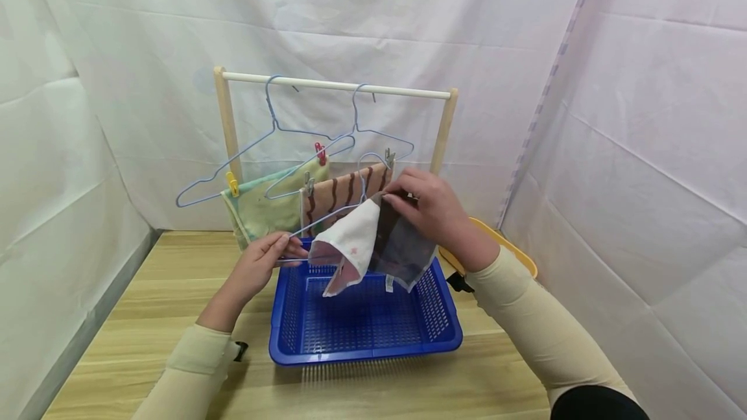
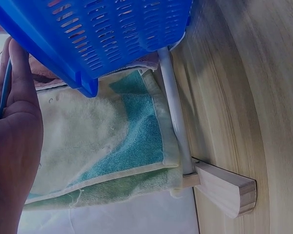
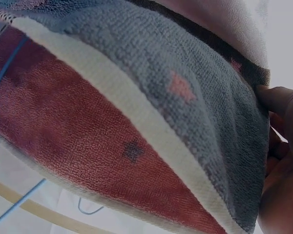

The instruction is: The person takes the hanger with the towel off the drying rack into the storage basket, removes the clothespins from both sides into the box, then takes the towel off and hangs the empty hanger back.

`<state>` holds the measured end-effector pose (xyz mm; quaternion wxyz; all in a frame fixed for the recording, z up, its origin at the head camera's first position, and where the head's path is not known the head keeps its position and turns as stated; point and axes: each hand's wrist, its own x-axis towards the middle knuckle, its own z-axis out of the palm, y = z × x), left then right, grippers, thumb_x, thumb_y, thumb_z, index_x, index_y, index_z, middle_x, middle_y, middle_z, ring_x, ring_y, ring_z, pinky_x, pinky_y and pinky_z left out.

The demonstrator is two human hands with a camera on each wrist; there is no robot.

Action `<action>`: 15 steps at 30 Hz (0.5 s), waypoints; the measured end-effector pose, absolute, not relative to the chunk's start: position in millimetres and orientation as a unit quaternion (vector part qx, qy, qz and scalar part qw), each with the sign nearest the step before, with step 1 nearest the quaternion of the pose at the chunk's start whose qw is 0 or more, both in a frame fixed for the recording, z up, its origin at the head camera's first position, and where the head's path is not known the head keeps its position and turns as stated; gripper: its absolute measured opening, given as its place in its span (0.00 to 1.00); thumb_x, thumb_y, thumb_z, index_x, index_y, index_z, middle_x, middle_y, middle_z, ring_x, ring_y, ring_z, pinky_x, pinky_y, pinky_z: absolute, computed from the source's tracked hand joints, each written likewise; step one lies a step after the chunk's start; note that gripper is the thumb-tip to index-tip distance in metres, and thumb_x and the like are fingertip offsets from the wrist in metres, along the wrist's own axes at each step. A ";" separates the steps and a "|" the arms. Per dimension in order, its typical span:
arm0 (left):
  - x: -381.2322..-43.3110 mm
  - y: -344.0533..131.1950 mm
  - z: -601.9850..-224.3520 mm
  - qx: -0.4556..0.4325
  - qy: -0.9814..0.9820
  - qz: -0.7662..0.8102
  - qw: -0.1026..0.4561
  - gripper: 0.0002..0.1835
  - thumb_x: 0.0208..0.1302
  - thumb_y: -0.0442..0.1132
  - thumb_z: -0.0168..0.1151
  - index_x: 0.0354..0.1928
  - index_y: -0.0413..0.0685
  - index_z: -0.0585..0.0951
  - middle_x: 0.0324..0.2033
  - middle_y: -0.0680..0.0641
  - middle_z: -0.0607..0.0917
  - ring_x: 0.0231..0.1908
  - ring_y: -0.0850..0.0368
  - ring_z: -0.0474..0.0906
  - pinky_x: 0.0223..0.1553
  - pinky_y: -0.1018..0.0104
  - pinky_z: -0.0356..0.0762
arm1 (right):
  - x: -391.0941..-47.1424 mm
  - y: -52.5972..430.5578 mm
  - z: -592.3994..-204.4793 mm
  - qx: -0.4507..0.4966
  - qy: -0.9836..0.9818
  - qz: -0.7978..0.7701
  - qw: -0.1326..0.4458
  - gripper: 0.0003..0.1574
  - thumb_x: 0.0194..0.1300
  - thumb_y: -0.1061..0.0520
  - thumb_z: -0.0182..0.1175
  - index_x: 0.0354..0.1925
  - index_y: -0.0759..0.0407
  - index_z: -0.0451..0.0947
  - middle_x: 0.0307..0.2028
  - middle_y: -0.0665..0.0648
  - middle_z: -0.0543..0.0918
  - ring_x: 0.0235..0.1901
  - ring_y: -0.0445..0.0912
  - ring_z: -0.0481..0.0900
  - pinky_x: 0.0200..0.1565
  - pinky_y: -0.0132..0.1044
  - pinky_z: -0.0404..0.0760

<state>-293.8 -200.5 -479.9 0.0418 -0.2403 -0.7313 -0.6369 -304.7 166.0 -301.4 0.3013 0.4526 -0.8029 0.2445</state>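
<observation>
My left hand (image 1: 262, 263) holds one end of a blue wire hanger (image 1: 327, 216), its thumb and fingers on the wire. Over that hanger hangs a small towel (image 1: 356, 235), part white and part dark grey, with a pinkish underside. In the right wrist view, small stars dot the towel (image 3: 185, 97). My right hand (image 1: 432, 209) pinches the towel's upper edge close to the hanger's hook. A blue plastic basket (image 1: 367, 356) stands on the table beneath both hands.
Behind the basket is a rack with a white bar (image 1: 327, 85). Two hangers on it carry a green-yellow towel (image 1: 274, 203) and a brown-striped towel (image 1: 345, 192), held by clothespins (image 1: 320, 154). A yellow container (image 1: 516, 251) stands at the right, partly behind my arm.
</observation>
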 end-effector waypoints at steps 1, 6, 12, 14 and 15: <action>-294.0 -200.3 -480.3 -0.241 -0.731 -0.637 0.042 0.24 0.94 0.42 0.42 0.57 0.27 0.81 0.49 0.30 0.90 0.49 0.53 0.92 0.51 0.58 0.93 | -304.6 166.4 -300.7 0.453 -0.802 0.245 0.302 0.03 0.74 0.65 0.73 0.45 0.60 0.89 0.40 0.56 0.86 0.37 0.49 0.81 0.37 0.45 0.83; -294.0 -199.4 -480.6 -0.242 -0.731 -0.637 0.043 0.24 0.94 0.42 0.42 0.57 0.26 0.81 0.49 0.31 0.90 0.50 0.54 0.92 0.51 0.58 0.93 | -303.8 167.7 -296.9 0.452 -0.800 0.246 0.309 0.04 0.74 0.65 0.73 0.45 0.60 0.90 0.39 0.56 0.85 0.35 0.47 0.79 0.35 0.42 0.81; -292.9 -199.0 -479.8 -0.247 -0.733 -0.633 0.046 0.23 0.94 0.41 0.42 0.56 0.28 0.81 0.48 0.31 0.90 0.50 0.52 0.92 0.51 0.58 0.93 | -302.4 168.5 -290.4 0.457 -0.789 0.249 0.325 0.03 0.73 0.66 0.74 0.44 0.61 0.89 0.38 0.56 0.84 0.33 0.45 0.77 0.33 0.39 0.80; -293.1 -199.0 -479.7 -0.248 -0.733 -0.632 0.046 0.23 0.94 0.41 0.42 0.56 0.27 0.81 0.49 0.31 0.90 0.50 0.52 0.92 0.52 0.58 0.93 | -301.7 168.7 -288.1 0.459 -0.786 0.252 0.330 0.03 0.73 0.66 0.74 0.43 0.61 0.89 0.37 0.55 0.84 0.33 0.44 0.77 0.32 0.38 0.80; -293.3 -198.9 -479.7 -0.247 -0.733 -0.632 0.044 0.23 0.94 0.42 0.42 0.56 0.28 0.81 0.49 0.30 0.90 0.50 0.52 0.92 0.52 0.58 0.93 | -301.6 168.8 -287.1 0.459 -0.784 0.254 0.331 0.03 0.73 0.66 0.74 0.43 0.61 0.89 0.37 0.55 0.84 0.32 0.44 0.77 0.32 0.37 0.80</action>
